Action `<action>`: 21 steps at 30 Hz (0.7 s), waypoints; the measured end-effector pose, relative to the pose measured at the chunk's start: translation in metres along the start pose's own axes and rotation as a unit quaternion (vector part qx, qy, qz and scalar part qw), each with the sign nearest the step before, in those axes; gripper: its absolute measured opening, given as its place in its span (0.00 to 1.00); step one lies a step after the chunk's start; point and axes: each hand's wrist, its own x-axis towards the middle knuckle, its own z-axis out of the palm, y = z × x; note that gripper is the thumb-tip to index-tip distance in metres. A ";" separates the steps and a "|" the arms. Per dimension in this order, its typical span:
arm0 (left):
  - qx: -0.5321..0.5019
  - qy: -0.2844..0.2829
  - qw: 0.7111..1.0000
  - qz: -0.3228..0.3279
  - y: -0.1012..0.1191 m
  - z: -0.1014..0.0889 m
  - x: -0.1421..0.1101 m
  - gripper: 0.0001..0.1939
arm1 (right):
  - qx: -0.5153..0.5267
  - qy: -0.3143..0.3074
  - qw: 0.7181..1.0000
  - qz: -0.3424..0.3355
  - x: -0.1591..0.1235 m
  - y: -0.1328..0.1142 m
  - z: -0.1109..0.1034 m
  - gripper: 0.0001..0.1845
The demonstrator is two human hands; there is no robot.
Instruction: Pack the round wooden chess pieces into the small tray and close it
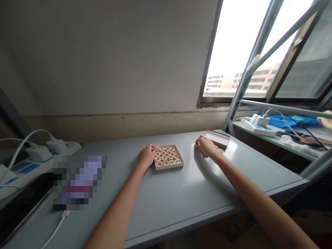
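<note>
A shallow open box [169,167] stands on the grey table, with rows of round wooden Chinese chess pieces [165,157] in it, marked with dark characters. My left hand [147,155] is closed at the box's upper left corner, its fingertips on the rim beside a corner piece. To the right of the box, my right hand [204,145] is low over the tabletop, fingers curled down round a pale Chinese chess piece mostly hidden by them. More loose pieces [218,149] lie beside and partly behind this hand, in front of the box lid [219,137].
On the left lie a blurred-out phone [80,181] with a white cable and a power strip [72,148] with plugs. A metal frame post [240,90] rises at the table's right end. Beyond it, another desk holds a power strip [259,127], a blue tray [282,121] and cables.
</note>
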 end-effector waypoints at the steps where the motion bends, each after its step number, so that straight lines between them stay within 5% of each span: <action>1: -0.001 0.000 1.000 -0.003 0.000 0.000 0.001 0.17 | 0.009 0.007 1.000 -0.001 0.001 -0.004 -0.001 0.10; 5: 0.004 0.000 1.000 -0.011 -0.001 0.000 0.003 0.18 | 0.088 0.036 0.995 -0.039 0.006 -0.034 -0.007 0.09; 11: 0.006 0.000 1.000 -0.009 -0.002 0.000 0.005 0.16 | 0.186 0.056 0.961 -0.196 0.012 -0.101 -0.011 0.08; 15: -0.028 0.000 0.999 -0.021 -0.004 0.001 0.006 0.16 | 0.163 0.093 0.971 -0.149 0.009 -0.120 -0.002 0.09; 21: -0.044 0.000 0.999 -0.032 -0.004 0.001 0.008 0.15 | 0.249 0.096 0.953 -0.145 0.006 -0.115 0.012 0.09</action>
